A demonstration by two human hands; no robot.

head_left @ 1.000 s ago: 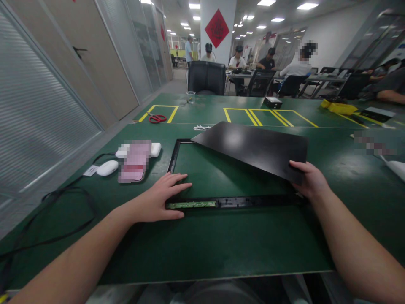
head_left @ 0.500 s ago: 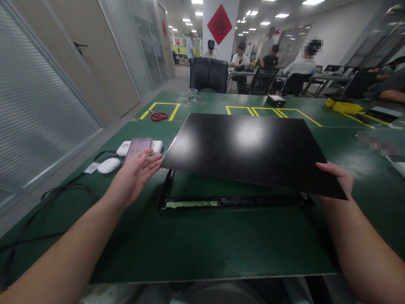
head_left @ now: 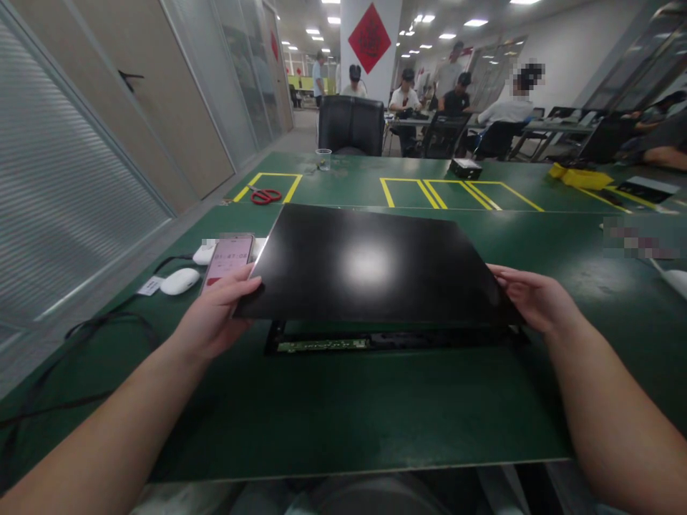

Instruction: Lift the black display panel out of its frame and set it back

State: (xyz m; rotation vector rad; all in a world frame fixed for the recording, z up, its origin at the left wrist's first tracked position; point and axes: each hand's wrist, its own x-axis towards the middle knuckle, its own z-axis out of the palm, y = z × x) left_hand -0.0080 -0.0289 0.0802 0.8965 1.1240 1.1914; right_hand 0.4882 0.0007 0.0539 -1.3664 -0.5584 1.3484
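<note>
A glossy black display panel [head_left: 343,265] is held above the table, roughly level. My left hand [head_left: 217,307] is closed on its left edge, thumb on top and the other fingers underneath. On the right edge, my right hand [head_left: 529,297] grips the panel with its fingertips at the side. Below the panel lies a thin black frame [head_left: 429,340] with a green circuit board strip [head_left: 322,345] along its near side. The panel hides most of this frame.
Left of the panel are a phone [head_left: 230,254] showing a timer, a white mouse [head_left: 180,281] and black cables. Red scissors [head_left: 265,196], a clear cup [head_left: 323,159], a small black box [head_left: 466,169] and a yellow item [head_left: 580,176] lie farther back. People sit beyond the table.
The panel has shifted left and levelled out. My left hand, previously stretched out beside its corner, has closed on the left edge. My right hand has moved left with the panel.
</note>
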